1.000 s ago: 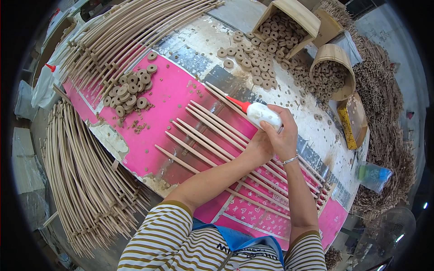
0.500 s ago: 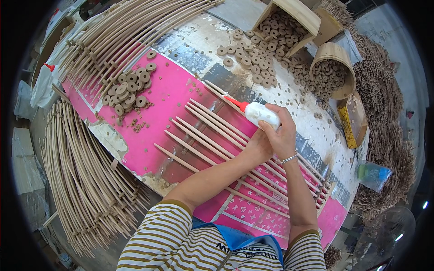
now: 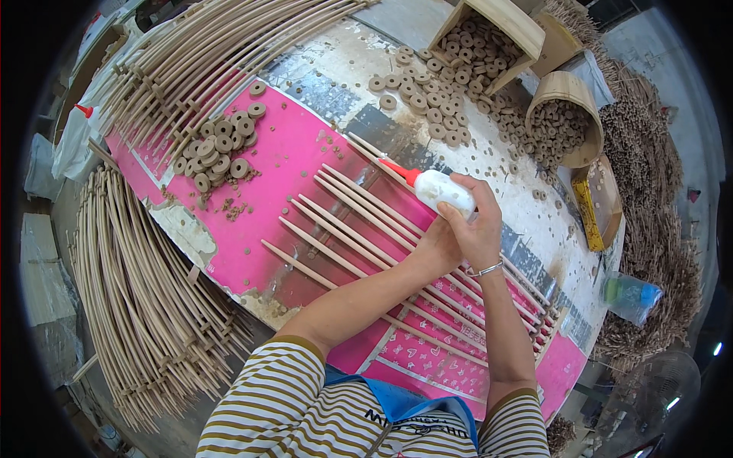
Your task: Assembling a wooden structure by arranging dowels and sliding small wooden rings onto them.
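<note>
My right hand point(image 3: 479, 221) is closed around a white squeeze bottle point(image 3: 443, 192) with a red pointed nozzle. The nozzle tip meets the farthest wooden rod point(image 3: 370, 150) near its tapered end. Just below, my left hand point(image 3: 437, 248) rests across the row of rods, its fingers mostly hidden behind my right hand and the bottle. Several more pale tapered rods point(image 3: 336, 229) lie side by side on the pink table cover point(image 3: 282, 168), passing beneath my forearms.
Brown ring-shaped discs point(image 3: 221, 145) are piled at left. More discs spill from a wooden box point(image 3: 527, 38) and a round wooden tub point(image 3: 565, 91). Bundled rods point(image 3: 153, 305) stand beside the table's left edge. A clear plastic bag point(image 3: 632, 296) sits at the right edge.
</note>
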